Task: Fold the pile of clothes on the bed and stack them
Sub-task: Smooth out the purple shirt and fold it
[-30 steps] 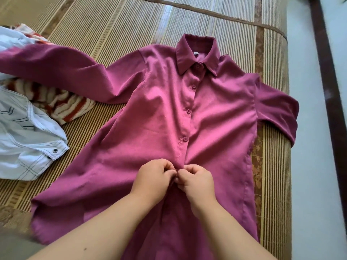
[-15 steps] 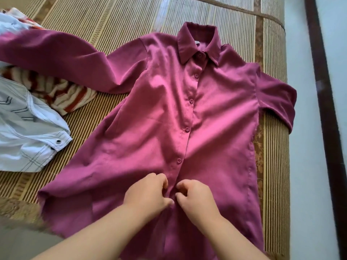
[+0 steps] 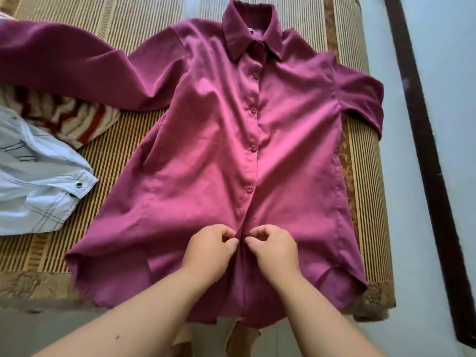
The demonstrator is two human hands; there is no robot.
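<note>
Bamboo-slat mat point(image 3: 128, 29) covers the bed point(image 3: 371, 292). Magenta button-front collared shirt point(image 3: 206, 150) lies flat and face-up mid-bed: collar point(image 3: 251, 34) at 12 o'clock, hem at 6 spilling over the near edge. Long sleeve point(image 3: 64, 70) is thrown out toward 10; other sleeve point(image 3: 360, 99) is at 2, draped off the bed's side.

Left hand point(image 3: 208, 251) and right hand point(image 3: 273, 249) sit knuckle to knuckle low on the front opening. Fingers are curled, each pinching one edge of the placket. Fingertips hide whatever is between them; my read is a lower button going in. Buttons point(image 3: 249, 188) above run closed up to the collar.

Fastening first makes sense: a closed front keeps both panels aligned, so the slippery fabric won't splay when folded.

Rest of the pile waits at 9 o'clock, unfolded: white checked shirt with a metal snap point(image 3: 38, 191), red-and-cream striped garment point(image 3: 77, 119) partly under the long sleeve. No stack in sight, so the task is early.

Risk: the overhanging hem and sleeve could drag the shirt off square.
</note>
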